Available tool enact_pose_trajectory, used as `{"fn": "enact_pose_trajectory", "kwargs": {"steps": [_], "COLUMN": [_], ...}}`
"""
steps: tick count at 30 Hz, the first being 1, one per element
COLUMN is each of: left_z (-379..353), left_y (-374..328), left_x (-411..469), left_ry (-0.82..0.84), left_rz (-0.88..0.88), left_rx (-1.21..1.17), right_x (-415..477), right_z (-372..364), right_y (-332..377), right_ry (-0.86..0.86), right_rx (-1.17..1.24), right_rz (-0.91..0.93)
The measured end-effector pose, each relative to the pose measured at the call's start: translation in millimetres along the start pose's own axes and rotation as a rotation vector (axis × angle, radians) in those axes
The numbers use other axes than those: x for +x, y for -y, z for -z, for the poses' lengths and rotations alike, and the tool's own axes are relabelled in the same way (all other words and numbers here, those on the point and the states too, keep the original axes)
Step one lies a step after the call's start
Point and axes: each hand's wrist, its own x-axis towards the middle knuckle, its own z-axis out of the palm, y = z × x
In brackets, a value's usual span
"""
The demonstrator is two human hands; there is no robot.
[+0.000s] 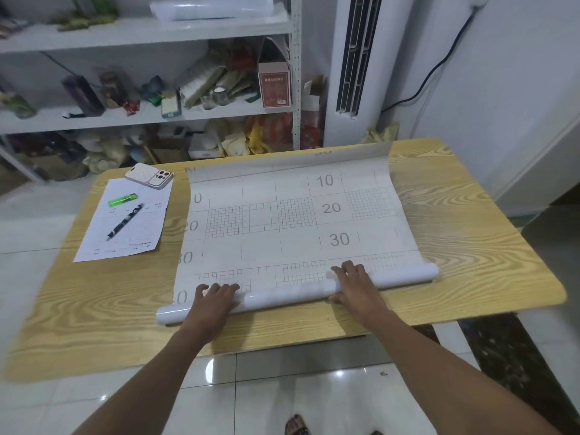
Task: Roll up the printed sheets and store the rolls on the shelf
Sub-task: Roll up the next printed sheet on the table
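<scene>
Roughly mid-roll: the printed sheet (pixel 298 221), a pale grid marked 10, 20, 30, lay across the centre of the wooden table (pixel 470 246), its near end wound into a glossy roll (pixel 288 293) running slantwise from lower left to right of centre. Left hand (pixel 216 298) rested on the roll's left part, fingers close together and laid fairly flat over it, tips touching the flat sheet just beyond. Right hand (pixel 353 282) rested on the right part, fingers slightly spread over the top, thumb against the near side. Hands sat well apart, likely so both ends turn at the same rate and the tube does not cone. Far edge of the sheet curled upward, unweighted. Most of the sheet was not yet wound, so the task looked early. In the upper left of the frame, the shelf (pixel 141 29) carried what seemed another white roll (pixel 213 7) on its top board, probably the storage spot. Left of the sheet: a printed form (pixel 103 243) with a pen (pixel 125 221) and green lighter (pixel 123 200) on it, a phone (pixel 149 178) at its far corner, all apart from the rolling path.
</scene>
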Motion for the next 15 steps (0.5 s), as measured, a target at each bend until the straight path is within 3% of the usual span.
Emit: {"fn": "enact_pose_trajectory", "kwargs": {"steps": [6, 15], "left_z": [-0.3, 2.0], "left_y": [3.5, -1.2], "left_x": [-1.7, 3.0], "left_ry": [-0.078, -0.082], "left_rz": [-0.079, -0.062], "left_rx": [0.157, 0.169], "right_x": [-2.1, 0.4], "right_z": [2.1, 1.7], "right_y": [0.9, 5.7], "right_ry": [-0.027, -0.071], "right_rx": [-0.044, 0.037], "right_rz": [0.028, -0.061]}}
